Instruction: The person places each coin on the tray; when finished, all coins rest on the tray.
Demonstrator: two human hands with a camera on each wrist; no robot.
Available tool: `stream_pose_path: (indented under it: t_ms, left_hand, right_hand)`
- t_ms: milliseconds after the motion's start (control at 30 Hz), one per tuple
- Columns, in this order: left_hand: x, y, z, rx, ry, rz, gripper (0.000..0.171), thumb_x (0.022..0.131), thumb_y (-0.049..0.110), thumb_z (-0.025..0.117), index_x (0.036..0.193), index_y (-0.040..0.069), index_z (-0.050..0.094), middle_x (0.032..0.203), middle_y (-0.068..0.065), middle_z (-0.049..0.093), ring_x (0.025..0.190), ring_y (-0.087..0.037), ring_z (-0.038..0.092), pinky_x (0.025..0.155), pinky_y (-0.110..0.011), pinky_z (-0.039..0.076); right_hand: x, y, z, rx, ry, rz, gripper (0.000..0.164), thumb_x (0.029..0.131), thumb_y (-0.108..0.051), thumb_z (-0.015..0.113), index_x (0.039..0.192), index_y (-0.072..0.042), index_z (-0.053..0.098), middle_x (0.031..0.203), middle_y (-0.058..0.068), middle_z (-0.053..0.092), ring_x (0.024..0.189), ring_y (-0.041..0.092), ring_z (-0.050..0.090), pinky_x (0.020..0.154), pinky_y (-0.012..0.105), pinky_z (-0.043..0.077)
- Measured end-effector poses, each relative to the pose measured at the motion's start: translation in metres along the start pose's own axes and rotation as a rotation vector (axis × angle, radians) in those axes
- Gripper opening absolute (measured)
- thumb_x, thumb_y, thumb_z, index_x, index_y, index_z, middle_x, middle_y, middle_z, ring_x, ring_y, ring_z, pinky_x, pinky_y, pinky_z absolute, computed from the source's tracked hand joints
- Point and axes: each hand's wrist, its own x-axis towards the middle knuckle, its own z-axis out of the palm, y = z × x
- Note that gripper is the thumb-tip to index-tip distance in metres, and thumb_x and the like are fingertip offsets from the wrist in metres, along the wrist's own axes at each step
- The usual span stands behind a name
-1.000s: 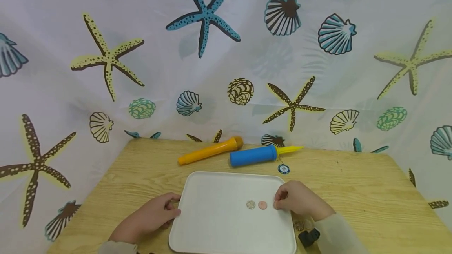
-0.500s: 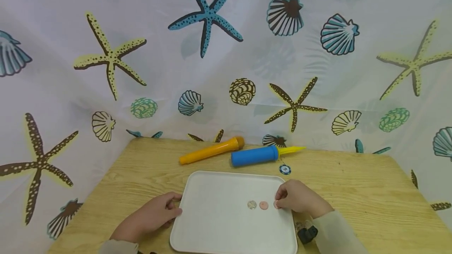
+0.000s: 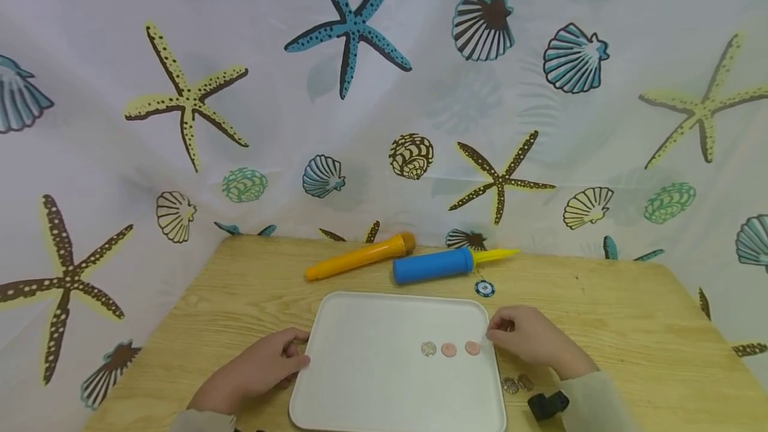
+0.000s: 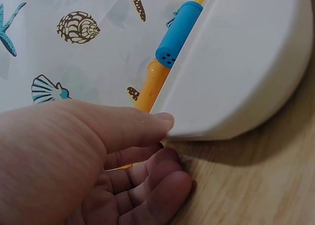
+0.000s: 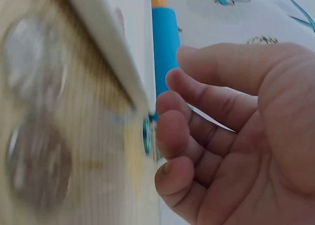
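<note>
A white tray lies on the table. On its right half sit a silver coin and two copper-coloured coins, one in the middle and one nearest the right rim. My left hand holds the tray's left edge, thumb on the rim and fingers curled below it in the left wrist view. Just beyond the right rim is my right hand, its fingers loosely bent and nothing between them. Two more coins, a left one and a right one, lie on the table beside the tray, blurred in the right wrist view.
Behind the tray lie an orange tube-like object and a blue hand pump with a yellow nozzle. A poker chip is near the tray's back right corner. A patterned curtain surrounds the wooden table.
My right hand has let go of the rightmost copper-coloured coin and moved right, off the tray. That coin now lies in line with the other two. My left hand stays put.
</note>
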Motion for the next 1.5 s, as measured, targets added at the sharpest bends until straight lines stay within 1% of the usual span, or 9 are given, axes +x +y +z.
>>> stream_pose_path:
  t_ms: [133, 267, 533, 700, 933, 1133, 1267, 1367, 1500]
  left_hand:
    - [0.001, -0.001, -0.003, 0.008, 0.007, 0.007, 0.049, 0.099, 0.019, 0.066, 0.140, -0.003, 0.050, 0.088, -0.006, 0.057, 0.071, -0.020, 0.057, 0.061, -0.031, 0.052]
    - [0.001, 0.001, -0.005, 0.012, 0.007, 0.006, 0.048, 0.099, 0.018, 0.066, 0.139, -0.003, 0.050, 0.088, -0.007, 0.057, 0.071, -0.021, 0.057, 0.061, -0.031, 0.052]
    - [0.000, 0.004, -0.006, 0.000, -0.007, 0.018, 0.048, 0.099, 0.017, 0.064, 0.139, -0.005, 0.049, 0.087, -0.007, 0.057, 0.071, -0.021, 0.057, 0.061, -0.031, 0.052]
    - [0.000, 0.004, -0.005, -0.009, -0.016, 0.027, 0.048, 0.099, 0.017, 0.064, 0.140, -0.005, 0.049, 0.087, -0.007, 0.057, 0.071, -0.021, 0.057, 0.061, -0.031, 0.052]
    - [0.002, 0.002, -0.004, -0.010, -0.014, 0.025, 0.048, 0.099, 0.016, 0.064, 0.140, -0.005, 0.049, 0.087, -0.007, 0.057, 0.072, -0.021, 0.057, 0.062, -0.031, 0.053]
    - [-0.001, 0.003, -0.002, -0.005, -0.017, 0.031, 0.047, 0.099, 0.017, 0.064, 0.138, -0.006, 0.050, 0.085, -0.007, 0.056, 0.069, -0.020, 0.056, 0.060, -0.030, 0.052]
    - [-0.001, 0.002, -0.002, -0.015, -0.025, 0.050, 0.048, 0.100, 0.018, 0.063, 0.138, -0.006, 0.049, 0.085, -0.007, 0.056, 0.069, -0.020, 0.056, 0.059, -0.029, 0.051]
    - [-0.002, 0.002, -0.001, -0.024, -0.026, 0.047, 0.048, 0.100, 0.018, 0.063, 0.138, -0.006, 0.049, 0.085, -0.007, 0.056, 0.070, -0.020, 0.056, 0.059, -0.029, 0.051]
    - [-0.002, 0.003, 0.000, -0.030, -0.024, 0.032, 0.048, 0.099, 0.018, 0.064, 0.139, -0.006, 0.049, 0.085, -0.007, 0.055, 0.070, -0.021, 0.056, 0.060, -0.029, 0.051]
  right_hand:
    - [-0.011, 0.012, -0.008, -0.007, 0.012, 0.043, 0.007, 0.095, -0.022, 0.070, 0.091, -0.015, 0.072, 0.082, -0.003, 0.062, 0.075, 0.016, 0.054, 0.067, 0.032, 0.047]
    - [-0.022, 0.024, -0.013, 0.011, -0.021, 0.019, 0.009, 0.094, -0.021, 0.071, 0.095, -0.012, 0.072, 0.083, -0.002, 0.063, 0.076, 0.016, 0.055, 0.066, 0.031, 0.048]
    - [-0.037, 0.037, -0.020, 0.047, -0.171, 0.033, 0.018, 0.084, -0.016, 0.081, 0.099, -0.010, 0.073, 0.082, 0.000, 0.062, 0.075, 0.019, 0.054, 0.065, 0.030, 0.046]
    - [-0.043, 0.039, -0.020, 0.120, -0.247, 0.033, 0.020, 0.082, -0.008, 0.080, 0.100, -0.008, 0.070, 0.078, 0.004, 0.058, 0.072, 0.021, 0.055, 0.063, 0.030, 0.045]
    - [-0.046, 0.037, -0.017, 0.147, -0.253, 0.047, 0.018, 0.083, -0.003, 0.075, 0.098, -0.008, 0.068, 0.075, 0.006, 0.055, 0.063, 0.021, 0.060, 0.060, 0.029, 0.045]
    - [-0.049, 0.033, -0.016, 0.191, -0.282, 0.022, 0.020, 0.083, -0.008, 0.078, 0.100, -0.006, 0.067, 0.074, 0.007, 0.054, 0.053, 0.021, 0.062, 0.058, 0.030, 0.050]
    - [-0.049, 0.033, -0.016, 0.119, -0.250, 0.000, 0.019, 0.082, -0.009, 0.079, 0.098, -0.009, 0.069, 0.075, 0.004, 0.053, 0.060, 0.019, 0.057, 0.060, 0.028, 0.045]
    - [-0.048, 0.032, -0.014, 0.095, -0.251, 0.015, 0.017, 0.083, -0.008, 0.078, 0.095, -0.008, 0.067, 0.072, 0.004, 0.056, 0.059, 0.017, 0.057, 0.056, 0.027, 0.043]
    - [-0.048, 0.028, -0.012, 0.164, -0.285, 0.073, 0.015, 0.083, -0.003, 0.074, 0.092, -0.003, 0.062, 0.068, 0.008, 0.061, 0.049, 0.014, 0.058, 0.049, 0.025, 0.043]
